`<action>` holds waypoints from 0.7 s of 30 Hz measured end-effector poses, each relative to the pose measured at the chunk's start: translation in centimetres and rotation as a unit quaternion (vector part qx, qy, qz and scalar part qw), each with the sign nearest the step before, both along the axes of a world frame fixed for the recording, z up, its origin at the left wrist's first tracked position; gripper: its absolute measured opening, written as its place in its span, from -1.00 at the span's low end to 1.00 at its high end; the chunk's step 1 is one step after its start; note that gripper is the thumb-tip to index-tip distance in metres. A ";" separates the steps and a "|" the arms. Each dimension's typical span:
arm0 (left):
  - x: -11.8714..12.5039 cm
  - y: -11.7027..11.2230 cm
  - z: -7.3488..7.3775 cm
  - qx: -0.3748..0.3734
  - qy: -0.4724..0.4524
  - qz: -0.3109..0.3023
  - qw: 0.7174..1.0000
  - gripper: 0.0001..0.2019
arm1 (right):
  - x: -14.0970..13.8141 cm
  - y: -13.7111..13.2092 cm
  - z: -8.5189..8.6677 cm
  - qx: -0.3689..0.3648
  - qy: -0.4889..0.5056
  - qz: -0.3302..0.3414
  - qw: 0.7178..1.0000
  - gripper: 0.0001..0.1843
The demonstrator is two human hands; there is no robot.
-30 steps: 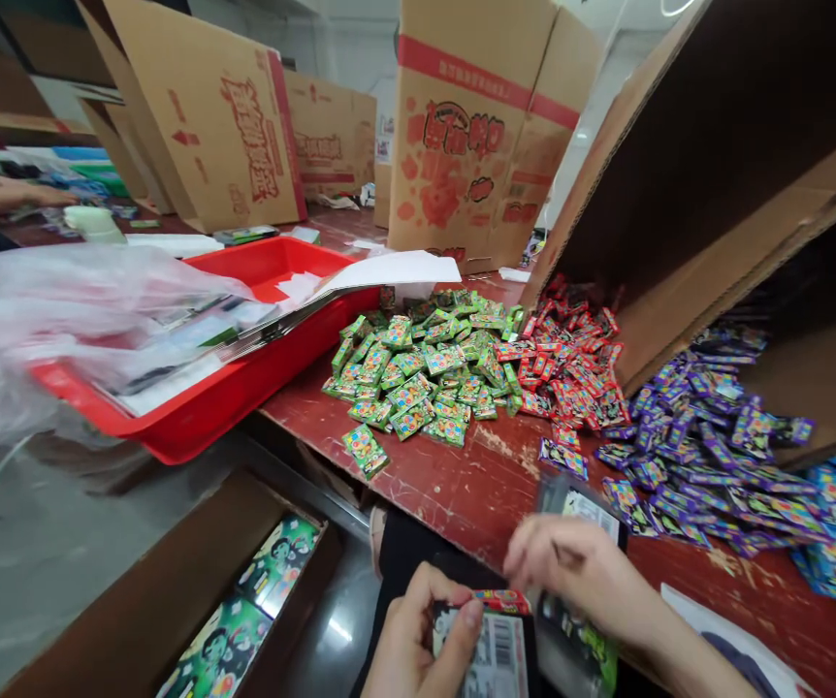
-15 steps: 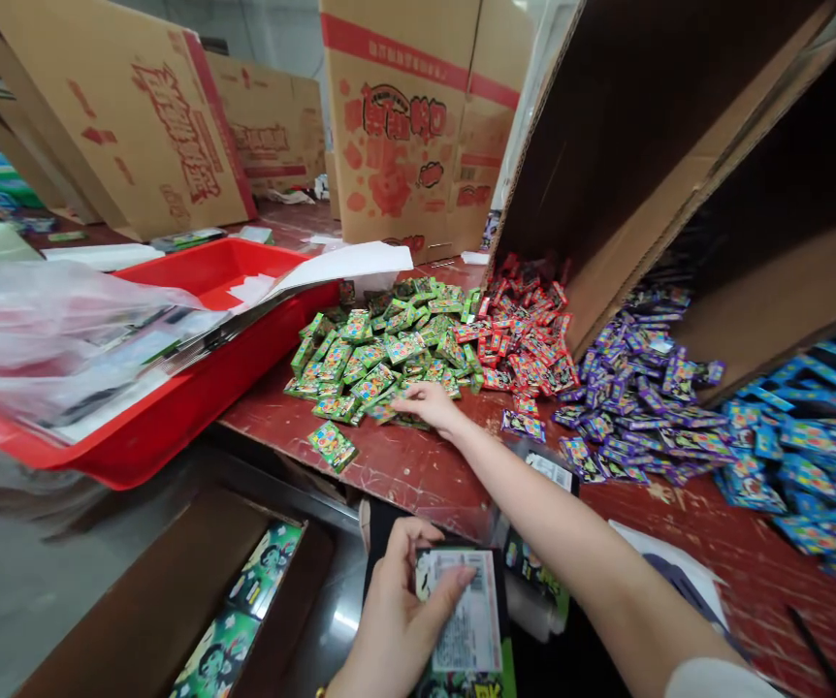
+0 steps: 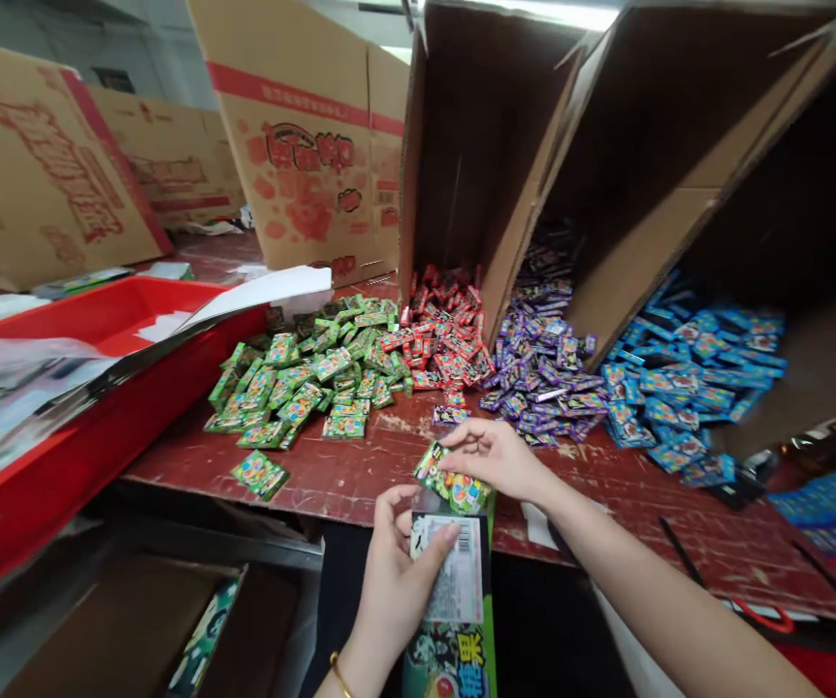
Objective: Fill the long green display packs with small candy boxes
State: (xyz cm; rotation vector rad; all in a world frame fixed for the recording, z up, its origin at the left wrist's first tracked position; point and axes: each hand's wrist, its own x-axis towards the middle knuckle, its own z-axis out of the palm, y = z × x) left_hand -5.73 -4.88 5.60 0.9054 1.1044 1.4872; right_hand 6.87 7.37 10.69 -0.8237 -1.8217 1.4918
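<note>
The person's left hand [image 3: 400, 572] grips a printed package [image 3: 453, 577], thumb lying across its barcode label and the other fingers curled around its left edge. The right hand [image 3: 497, 463] pinches a green candy packet [image 3: 460, 491] by its upper part, so that it sits below the fingertips and right at the package's upper end; whether its lower edge is inside cannot be told. Beyond, a pile of green packets [image 3: 302, 383] lies on the red table [image 3: 360, 477].

The package [image 3: 454, 591] is black and green, the held packet [image 3: 462, 491] multicoloured on green.
</note>
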 end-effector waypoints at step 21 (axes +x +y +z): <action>2.3 -1.7 0.4 0.049 0.052 0.024 0.997 -0.57 | 4.7 -6.5 -2.6 0.080 0.056 -0.047 0.994 -0.79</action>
